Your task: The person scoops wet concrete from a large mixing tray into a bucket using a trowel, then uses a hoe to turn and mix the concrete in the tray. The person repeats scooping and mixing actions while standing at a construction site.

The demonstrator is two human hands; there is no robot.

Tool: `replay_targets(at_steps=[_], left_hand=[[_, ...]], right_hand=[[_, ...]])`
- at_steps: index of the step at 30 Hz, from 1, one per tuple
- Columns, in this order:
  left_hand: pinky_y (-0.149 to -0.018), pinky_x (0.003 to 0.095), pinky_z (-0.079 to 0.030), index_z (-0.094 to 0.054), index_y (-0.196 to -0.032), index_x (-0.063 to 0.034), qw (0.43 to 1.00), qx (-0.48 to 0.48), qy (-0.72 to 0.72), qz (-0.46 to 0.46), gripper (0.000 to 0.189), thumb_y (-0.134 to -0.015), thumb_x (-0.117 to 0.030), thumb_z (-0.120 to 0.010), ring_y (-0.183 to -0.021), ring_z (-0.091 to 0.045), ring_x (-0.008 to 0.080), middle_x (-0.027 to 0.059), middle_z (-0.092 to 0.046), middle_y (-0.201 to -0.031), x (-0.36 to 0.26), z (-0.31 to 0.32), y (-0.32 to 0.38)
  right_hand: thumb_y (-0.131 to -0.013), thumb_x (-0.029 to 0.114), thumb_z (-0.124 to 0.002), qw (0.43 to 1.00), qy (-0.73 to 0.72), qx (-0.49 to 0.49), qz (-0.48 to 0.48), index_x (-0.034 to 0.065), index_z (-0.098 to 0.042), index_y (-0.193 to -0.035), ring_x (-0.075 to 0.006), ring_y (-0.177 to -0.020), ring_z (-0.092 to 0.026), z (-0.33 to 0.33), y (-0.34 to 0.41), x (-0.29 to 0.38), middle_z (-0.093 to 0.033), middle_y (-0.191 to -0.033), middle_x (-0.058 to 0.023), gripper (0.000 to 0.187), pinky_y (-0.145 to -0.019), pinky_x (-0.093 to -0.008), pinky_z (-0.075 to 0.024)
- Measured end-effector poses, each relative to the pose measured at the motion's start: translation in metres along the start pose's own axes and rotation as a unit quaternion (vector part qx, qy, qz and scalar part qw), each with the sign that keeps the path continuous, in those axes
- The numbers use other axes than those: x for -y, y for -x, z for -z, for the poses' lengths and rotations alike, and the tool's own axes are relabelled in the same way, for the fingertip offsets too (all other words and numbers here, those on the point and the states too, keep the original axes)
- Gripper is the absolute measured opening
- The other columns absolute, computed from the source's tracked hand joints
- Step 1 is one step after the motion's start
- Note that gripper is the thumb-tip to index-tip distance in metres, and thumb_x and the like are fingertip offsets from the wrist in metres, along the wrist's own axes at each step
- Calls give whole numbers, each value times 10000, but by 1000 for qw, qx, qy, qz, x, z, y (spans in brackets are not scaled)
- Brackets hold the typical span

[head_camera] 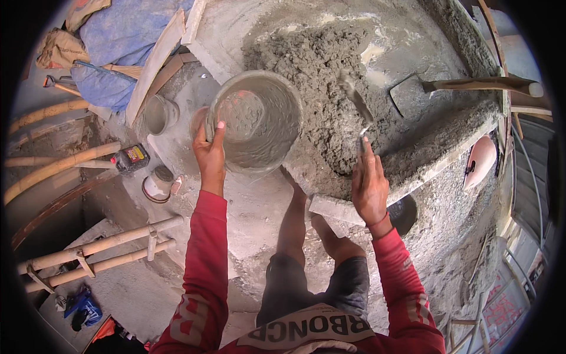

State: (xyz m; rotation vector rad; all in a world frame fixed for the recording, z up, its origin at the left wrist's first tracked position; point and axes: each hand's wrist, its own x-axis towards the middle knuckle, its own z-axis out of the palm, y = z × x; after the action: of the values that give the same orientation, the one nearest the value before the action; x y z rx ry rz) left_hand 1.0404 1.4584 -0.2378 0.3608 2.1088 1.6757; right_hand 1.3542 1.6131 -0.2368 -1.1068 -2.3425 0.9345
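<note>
My left hand grips the rim of a mortar-coated bucket, thumb inside and fingers outside. The bucket is tilted so its mouth faces me, and its inner wall is smeared with wet grey cement. In my right hand is a trowel, its blade blurred over a heap of wet mortar. That heap lies in a wide mixing trough with raised board edges. A hoe rests in the trough to the right, its flat blade on the mortar-stained floor.
Left of the bucket stand a smaller bucket, a dark plastic bottle and an upturned pail. Bamboo poles form a ladder at lower left. Below the trough's edge sits a container of dark liquid. A blue tarp lies upper left.
</note>
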Motion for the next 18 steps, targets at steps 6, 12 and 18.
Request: replay_targets(at_steps=[6,12,18], left_hand=[[-1140,392,-380,-602,-1354,11,977,14,-166,-131,442,-916,-7,-659,-1358,-512,279,137,-610,-1385,-25,-22,32],[-1186,441,-343,-611,-1364,-24,930,92,-262,-240,627,-762,147,-572,-1452,-414,347,104,-580,-1439,-71,-64,76],[-1211,460,-316,-623,-1358,-31,903,131,-278,-301,688,-708,180,-538,-1467,-394,344,110,-589,-1421,-104,-45,112]], right_hand=[[-946,145,-571,989,100,109,-9,225,-443,-1514,-361,-782,-689,2,16,-21,-622,-967,-148,587,-626,-454,-573],[-933,119,-558,948,217,211,99,120,-421,-1523,-339,-735,-703,-33,-17,41,-639,-1022,-180,606,-634,-430,-582],[-901,99,-565,956,106,267,53,45,-481,-1469,-359,-807,-721,-31,19,93,-677,-989,-233,576,-690,-447,-581]])
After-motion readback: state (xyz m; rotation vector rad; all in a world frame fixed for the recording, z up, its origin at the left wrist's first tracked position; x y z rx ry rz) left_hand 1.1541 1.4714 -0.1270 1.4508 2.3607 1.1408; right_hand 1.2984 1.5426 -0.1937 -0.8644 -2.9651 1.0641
